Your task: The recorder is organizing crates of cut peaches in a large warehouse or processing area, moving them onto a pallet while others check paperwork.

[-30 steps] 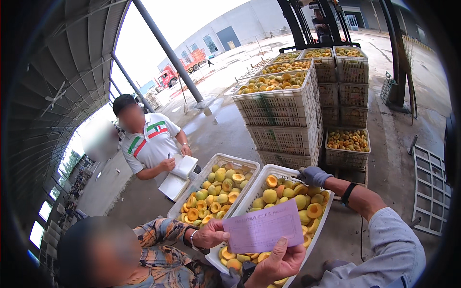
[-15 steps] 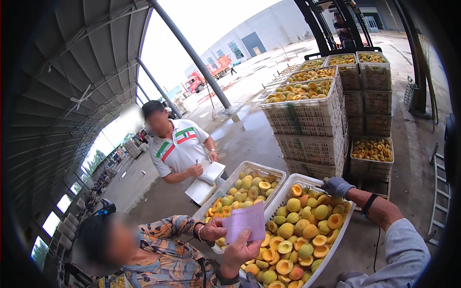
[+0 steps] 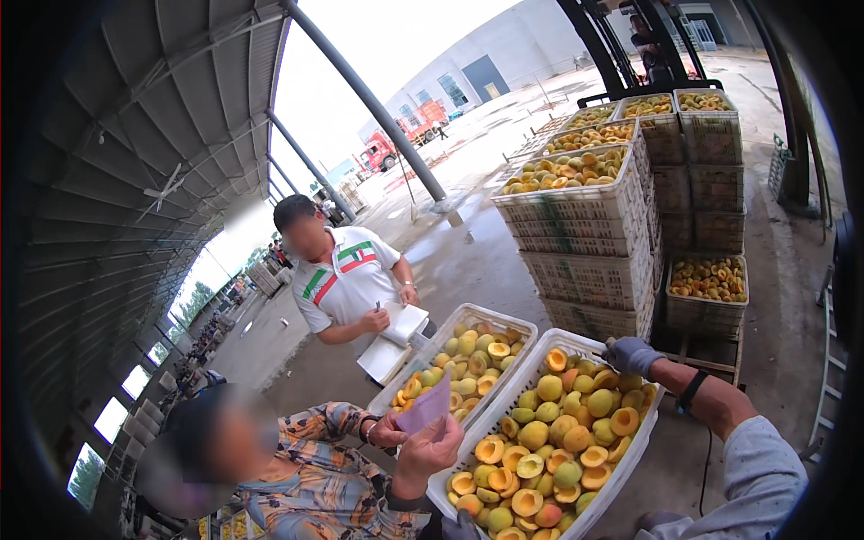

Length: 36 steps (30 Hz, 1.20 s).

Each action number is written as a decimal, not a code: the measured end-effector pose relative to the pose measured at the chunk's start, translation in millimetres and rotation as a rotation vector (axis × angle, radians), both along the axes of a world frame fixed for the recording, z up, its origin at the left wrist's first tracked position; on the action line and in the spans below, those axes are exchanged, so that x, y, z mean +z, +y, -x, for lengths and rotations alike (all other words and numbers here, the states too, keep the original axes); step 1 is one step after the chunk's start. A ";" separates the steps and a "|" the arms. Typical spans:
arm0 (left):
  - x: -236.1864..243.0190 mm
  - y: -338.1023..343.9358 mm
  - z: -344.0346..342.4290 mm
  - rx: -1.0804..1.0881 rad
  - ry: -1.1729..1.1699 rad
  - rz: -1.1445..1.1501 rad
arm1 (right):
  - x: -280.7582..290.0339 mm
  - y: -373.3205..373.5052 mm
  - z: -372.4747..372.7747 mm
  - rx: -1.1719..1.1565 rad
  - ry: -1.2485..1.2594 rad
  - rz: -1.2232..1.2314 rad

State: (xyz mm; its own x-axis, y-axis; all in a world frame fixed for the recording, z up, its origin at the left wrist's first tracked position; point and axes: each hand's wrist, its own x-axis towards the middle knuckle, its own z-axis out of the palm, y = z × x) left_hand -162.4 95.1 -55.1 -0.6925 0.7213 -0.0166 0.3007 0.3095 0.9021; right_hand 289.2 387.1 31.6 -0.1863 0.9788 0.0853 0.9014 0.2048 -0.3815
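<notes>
Open-sided shed [image 3: 117,99]: its ribbed roof is filling the upper left of the frame, above a concrete floor [image 3: 288,387].
Left hand [image 3: 461,526]: gloved, it is showing only partly at the lower edge; I cannot tell its grip.
Right hand [image 3: 633,356]: grey-gloved, its grip is closing over the near crate's upper rim.
Near crate [image 3: 489,418]: white, it is lying right of lower centre, holding yellow fruit [image 3: 564,438], many halved.
Pink slip [image 3: 427,409]: a co-worker in a patterned shirt [image 3: 315,486] is holding it, lower centre.
Second crate [image 3: 508,324]: it is standing just beside, also carrying fruit.
Notebook [image 3: 405,324]: someone in a white shirt [image 3: 346,279] is holding it open.
Stacked crates [image 3: 585,279]: filled, they are rising at upper right, before a forklift [image 3: 621,54].
Red truck [image 3: 382,153]: it is standing far off, upper centre.
</notes>
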 end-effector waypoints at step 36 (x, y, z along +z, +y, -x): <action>318.8 91.3 -89.2 0.255 -2.709 0.598 | 0.7 9.7 -5.7 -0.032 0.102 0.081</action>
State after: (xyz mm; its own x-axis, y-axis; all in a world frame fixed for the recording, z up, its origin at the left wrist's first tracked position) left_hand -73.2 186.3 263.7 0.8624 0.3444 -0.3710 -0.4794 0.3202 -0.8171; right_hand 295.0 396.8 32.3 -0.1491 0.9886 0.0228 0.8625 0.1412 -0.4860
